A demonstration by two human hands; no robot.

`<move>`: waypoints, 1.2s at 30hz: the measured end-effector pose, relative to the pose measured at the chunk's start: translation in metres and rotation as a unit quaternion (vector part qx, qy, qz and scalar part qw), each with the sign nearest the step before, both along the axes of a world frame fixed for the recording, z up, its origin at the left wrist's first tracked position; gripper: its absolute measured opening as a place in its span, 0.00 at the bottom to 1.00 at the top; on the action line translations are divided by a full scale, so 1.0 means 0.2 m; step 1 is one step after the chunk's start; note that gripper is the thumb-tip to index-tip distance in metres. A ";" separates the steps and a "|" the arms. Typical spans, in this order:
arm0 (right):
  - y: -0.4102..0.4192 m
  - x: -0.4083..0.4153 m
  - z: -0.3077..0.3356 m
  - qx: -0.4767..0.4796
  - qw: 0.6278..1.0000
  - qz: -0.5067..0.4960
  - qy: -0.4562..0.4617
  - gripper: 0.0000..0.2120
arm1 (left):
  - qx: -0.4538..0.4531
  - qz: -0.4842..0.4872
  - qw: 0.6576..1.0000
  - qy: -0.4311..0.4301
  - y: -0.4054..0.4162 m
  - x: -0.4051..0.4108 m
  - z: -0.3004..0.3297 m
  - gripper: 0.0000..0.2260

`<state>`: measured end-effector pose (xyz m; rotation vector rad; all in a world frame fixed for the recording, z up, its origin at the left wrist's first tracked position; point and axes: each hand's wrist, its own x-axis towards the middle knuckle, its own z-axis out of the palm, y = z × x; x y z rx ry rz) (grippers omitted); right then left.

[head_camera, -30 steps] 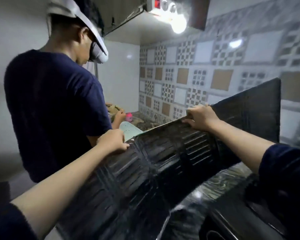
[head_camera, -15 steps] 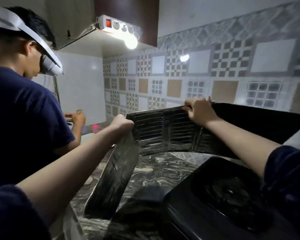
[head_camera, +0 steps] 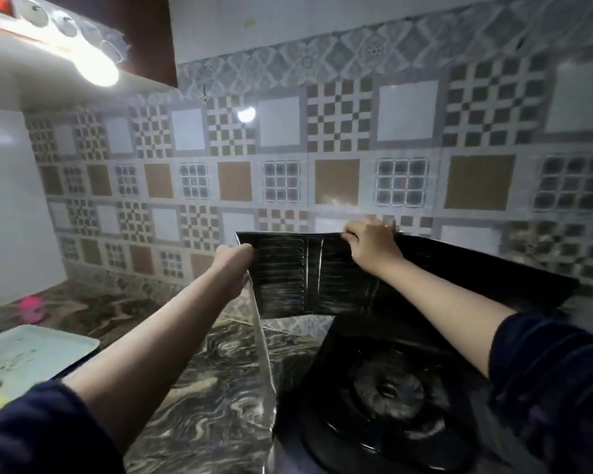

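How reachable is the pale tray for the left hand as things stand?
Probably yes, once it lets go: the left hand grips the black splash guard, but the pale tray lies unobstructed beside its forearm.

The dim scene is lit by one glaring bulb (head_camera: 98, 71) at upper left; its reflection is thrown on the tiled wall (head_camera: 343, 181), and the edges are blurred and bent.

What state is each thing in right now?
folding panel: upright, bent at its folds round the stove's back and left side
left hand: grips the panel at its left fold
right hand: grips the panel's top edge
burner: unlit, nothing on it
bulb: lit
tray: flat on the counter, smeared
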<state>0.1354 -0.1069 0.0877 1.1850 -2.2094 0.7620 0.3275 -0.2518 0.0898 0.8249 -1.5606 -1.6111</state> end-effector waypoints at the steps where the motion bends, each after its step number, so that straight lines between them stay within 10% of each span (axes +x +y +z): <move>1: 0.01 -0.04 -0.03 -0.007 1.000 -0.011 -0.009 0.09 | -0.006 -0.018 1.000 -0.015 -0.02 -0.05 -0.02 0.10; 10: 0.07 -0.19 -0.09 0.036 0.997 -0.067 0.001 0.13 | -0.059 -0.166 0.978 -0.108 -0.13 -0.33 -0.09 0.18; 16: 0.18 -0.33 -0.03 0.110 0.955 -0.275 -0.009 0.13 | -0.017 -0.145 0.981 -0.131 -0.29 -0.39 -0.11 0.15; 26: 0.19 -0.38 0.13 0.054 0.967 -0.246 0.048 0.10 | -0.027 -0.146 0.986 -0.070 -0.21 -0.44 -0.07 0.05; 36: 0.28 -0.48 -0.11 0.110 0.966 -0.232 0.031 0.18 | -0.105 -0.241 0.946 -0.191 -0.24 -0.51 -0.20 0.07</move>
